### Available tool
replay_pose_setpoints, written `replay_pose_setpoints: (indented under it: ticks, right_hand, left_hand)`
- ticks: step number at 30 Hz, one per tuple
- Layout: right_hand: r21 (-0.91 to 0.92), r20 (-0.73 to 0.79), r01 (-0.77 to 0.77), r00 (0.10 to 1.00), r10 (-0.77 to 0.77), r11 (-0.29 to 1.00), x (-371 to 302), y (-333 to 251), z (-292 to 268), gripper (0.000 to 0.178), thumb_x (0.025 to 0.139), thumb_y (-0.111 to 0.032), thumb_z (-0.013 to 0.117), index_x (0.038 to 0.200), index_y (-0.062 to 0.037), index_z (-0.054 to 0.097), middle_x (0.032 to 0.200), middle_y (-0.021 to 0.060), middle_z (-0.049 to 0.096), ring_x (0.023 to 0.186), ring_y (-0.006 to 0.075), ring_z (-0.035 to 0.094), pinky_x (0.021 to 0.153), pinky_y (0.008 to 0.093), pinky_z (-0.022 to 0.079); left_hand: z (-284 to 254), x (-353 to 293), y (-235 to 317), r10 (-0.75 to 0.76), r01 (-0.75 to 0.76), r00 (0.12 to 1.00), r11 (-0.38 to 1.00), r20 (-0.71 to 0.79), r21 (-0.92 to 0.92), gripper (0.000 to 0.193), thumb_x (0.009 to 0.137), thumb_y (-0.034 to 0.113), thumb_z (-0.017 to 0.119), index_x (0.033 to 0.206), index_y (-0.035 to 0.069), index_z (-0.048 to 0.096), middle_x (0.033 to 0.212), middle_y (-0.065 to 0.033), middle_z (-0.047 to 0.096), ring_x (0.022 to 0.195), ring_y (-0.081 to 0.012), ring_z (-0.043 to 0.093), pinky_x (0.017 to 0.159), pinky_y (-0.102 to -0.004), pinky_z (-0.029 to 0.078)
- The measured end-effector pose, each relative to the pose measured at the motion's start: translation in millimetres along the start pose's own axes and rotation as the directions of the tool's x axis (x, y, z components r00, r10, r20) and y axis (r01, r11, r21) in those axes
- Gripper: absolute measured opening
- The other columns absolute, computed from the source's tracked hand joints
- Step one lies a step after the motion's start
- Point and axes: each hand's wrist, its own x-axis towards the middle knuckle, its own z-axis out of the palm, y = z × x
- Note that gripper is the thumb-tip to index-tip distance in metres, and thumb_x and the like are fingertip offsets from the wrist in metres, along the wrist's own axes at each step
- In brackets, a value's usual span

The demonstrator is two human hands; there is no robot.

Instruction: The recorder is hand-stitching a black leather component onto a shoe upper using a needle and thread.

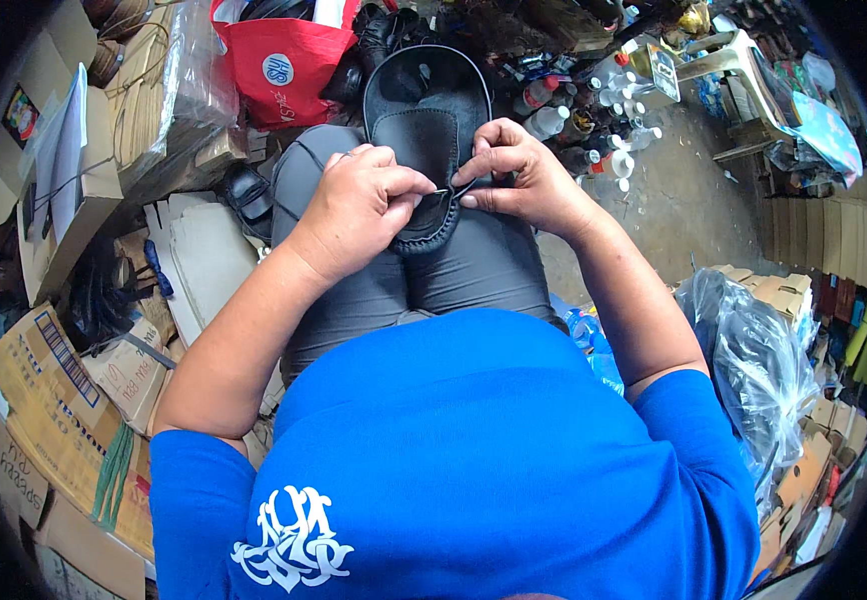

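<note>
A black leather moccasin-style shoe rests across my lap, its rounded toe toward me and its wide opening facing away. Gathered stitching runs around the toe seam. My left hand pinches a thin needle between thumb and forefinger, right above the seam. On the right side of the shoe, my right hand grips the leather edge between thumb and fingers, close to the needle's tip. A dark thread loops over my left thigh. Whether the needle's point is in the leather I cannot tell.
A red bag and a black sandal lie beyond and beside my left leg. Cardboard boxes crowd the left. Several bottles stand on the floor ahead right, near a white plastic chair. Clear plastic wrapping lies at right.
</note>
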Motion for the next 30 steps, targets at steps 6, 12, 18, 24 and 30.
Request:
replay_pose_setpoints:
  ticks: [6,12,18,24,30]
  right_hand:
    - [-0.038,-0.002,-0.008,1.0,0.008,0.999,0,-3,1,0.028,0.065,-0.013,0.083,0.091,-0.0131,0.073,0.089,-0.0006,0.046,0.089,0.0146,0.049,0.08,0.0275,0.043]
    - [-0.078,-0.009,0.014,1.0,-0.015,0.997,4,-8,7,0.026,0.064,-0.012,0.082,0.088,-0.0122,0.071,0.091,0.0031,0.05,0.088,0.0178,0.054,0.079,0.0307,0.047]
    - [-0.056,-0.173,-0.037,0.985,0.027,0.998,-8,-9,19,0.024,0.065,-0.008,0.081,0.085,-0.0096,0.068,0.095,0.0044,0.051,0.089,0.0179,0.056,0.078,0.0292,0.05]
    - [-0.063,-0.15,-0.001,0.989,-0.009,0.998,-8,-6,16,0.024,0.067,-0.007,0.082,0.085,-0.0094,0.066,0.1,0.0021,0.047,0.091,0.0135,0.051,0.076,0.0267,0.047]
    - [-0.012,-0.117,0.006,0.993,-0.008,1.0,-7,-2,14,0.026,0.063,-0.009,0.081,0.085,-0.0117,0.068,0.092,0.0037,0.048,0.092,0.0191,0.052,0.082,0.0312,0.046]
  left_hand:
    - [3,-3,10,-0.056,0.057,0.998,0.995,-0.01,0.076,0.016,0.075,0.009,0.067,0.09,0.015,0.072,0.07,-0.0039,0.053,0.076,-0.0231,0.056,0.071,-0.0362,0.039]
    - [6,-10,1,-0.077,0.077,0.997,0.997,-0.02,0.008,0.018,0.077,0.007,0.066,0.092,0.013,0.072,0.07,-0.007,0.053,0.072,-0.0249,0.055,0.067,-0.0371,0.042]
    - [9,-11,5,-0.055,0.054,0.997,0.998,-0.057,-0.029,0.02,0.077,0.003,0.066,0.094,0.011,0.071,0.07,-0.0091,0.051,0.068,-0.0251,0.054,0.063,-0.0353,0.045]
    - [5,-6,3,-0.053,0.051,0.998,0.997,-0.038,-0.052,0.021,0.077,0.001,0.066,0.094,0.013,0.072,0.071,-0.007,0.048,0.068,-0.0219,0.053,0.063,-0.0325,0.044]
    - [-1,1,-5,-0.027,0.027,1.0,0.998,0.007,-0.052,0.024,0.075,-0.001,0.067,0.092,0.014,0.072,0.072,-0.0057,0.047,0.069,-0.0213,0.051,0.065,-0.0324,0.043]
